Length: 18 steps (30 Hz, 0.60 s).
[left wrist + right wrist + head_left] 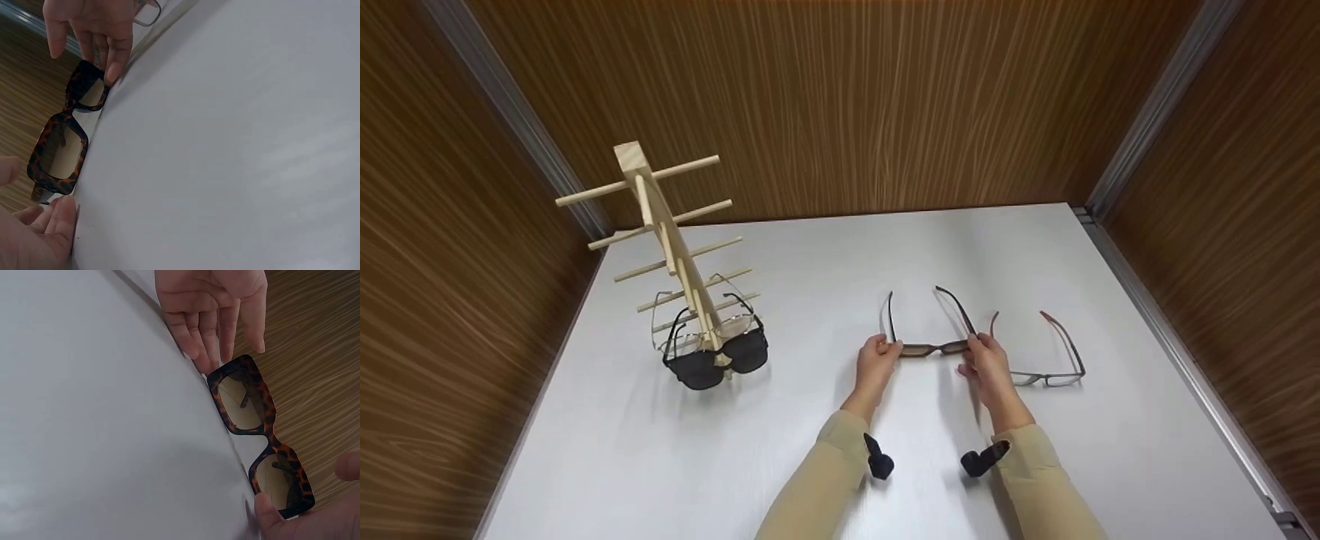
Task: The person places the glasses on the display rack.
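Observation:
Tortoiseshell sunglasses (916, 350) with brownish lenses are between my two hands, their temple arms spread open and pointing away from me. At the left end my left hand (876, 366) grips the frame by the hinge. My right hand (991, 373) holds the opposite end, one fingertip over the frame's lower corner in the right wrist view. Both lenses of the sunglasses (270, 417) face the wrist cameras. Just right of my right hand lie clear-lens glasses (1063, 379) with dark, reddish-tipped arms, partly hidden behind that hand.
A wooden eyewear rack (671, 232) with several crossbars stands on the left. Black sunglasses (720, 360) hang low on it, in front of thin metal-framed glasses (654, 319). Wood-grain panels (840, 105) enclose the white table (825, 262) at back and sides.

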Available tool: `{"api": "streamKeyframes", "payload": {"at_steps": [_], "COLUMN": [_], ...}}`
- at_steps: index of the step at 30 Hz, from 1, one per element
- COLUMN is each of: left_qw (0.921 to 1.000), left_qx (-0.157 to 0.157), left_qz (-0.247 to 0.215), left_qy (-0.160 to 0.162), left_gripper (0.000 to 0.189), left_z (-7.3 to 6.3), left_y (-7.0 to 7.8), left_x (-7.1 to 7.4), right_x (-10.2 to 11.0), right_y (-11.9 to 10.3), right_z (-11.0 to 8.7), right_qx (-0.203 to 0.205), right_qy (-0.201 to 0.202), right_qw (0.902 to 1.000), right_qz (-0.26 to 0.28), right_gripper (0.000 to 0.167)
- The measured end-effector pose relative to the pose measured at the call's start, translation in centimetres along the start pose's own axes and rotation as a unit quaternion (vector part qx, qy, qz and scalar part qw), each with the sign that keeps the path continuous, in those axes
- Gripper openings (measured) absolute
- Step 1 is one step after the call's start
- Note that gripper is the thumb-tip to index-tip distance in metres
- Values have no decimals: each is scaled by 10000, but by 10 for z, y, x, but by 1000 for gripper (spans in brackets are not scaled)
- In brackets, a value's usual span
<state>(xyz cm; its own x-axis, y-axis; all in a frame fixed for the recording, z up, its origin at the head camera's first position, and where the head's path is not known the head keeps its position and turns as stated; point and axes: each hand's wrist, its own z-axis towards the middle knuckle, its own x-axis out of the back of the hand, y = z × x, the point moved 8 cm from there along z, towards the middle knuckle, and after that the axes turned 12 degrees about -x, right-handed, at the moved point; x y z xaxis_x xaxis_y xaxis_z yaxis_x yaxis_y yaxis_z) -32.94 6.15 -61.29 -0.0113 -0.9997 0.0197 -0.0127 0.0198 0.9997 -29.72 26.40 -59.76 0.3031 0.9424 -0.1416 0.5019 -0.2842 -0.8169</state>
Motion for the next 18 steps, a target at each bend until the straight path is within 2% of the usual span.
{"api": "streamKeyframes", "payload": {"at_steps": [8,15,18], "left_qw": [10000,9999,9997], "left_qx": [-66,63,20], "left_qz": [-19,72,34], "left_qy": [23,113,233], "left_gripper": [45,35,34], "left_z": [3,3,3], "left_y": [3,3,6], "left_x": [1,3,6], "right_x": [0,0,1], "right_y": [-1,-2,-2], "right_z": [0,-3,-3], "right_qx": [47,116,188], "right_qy": [40,118,111], "right_qw": [10000,9998,9998], "right_qz": [49,-88,-15], "right_gripper": [46,46,45]}}
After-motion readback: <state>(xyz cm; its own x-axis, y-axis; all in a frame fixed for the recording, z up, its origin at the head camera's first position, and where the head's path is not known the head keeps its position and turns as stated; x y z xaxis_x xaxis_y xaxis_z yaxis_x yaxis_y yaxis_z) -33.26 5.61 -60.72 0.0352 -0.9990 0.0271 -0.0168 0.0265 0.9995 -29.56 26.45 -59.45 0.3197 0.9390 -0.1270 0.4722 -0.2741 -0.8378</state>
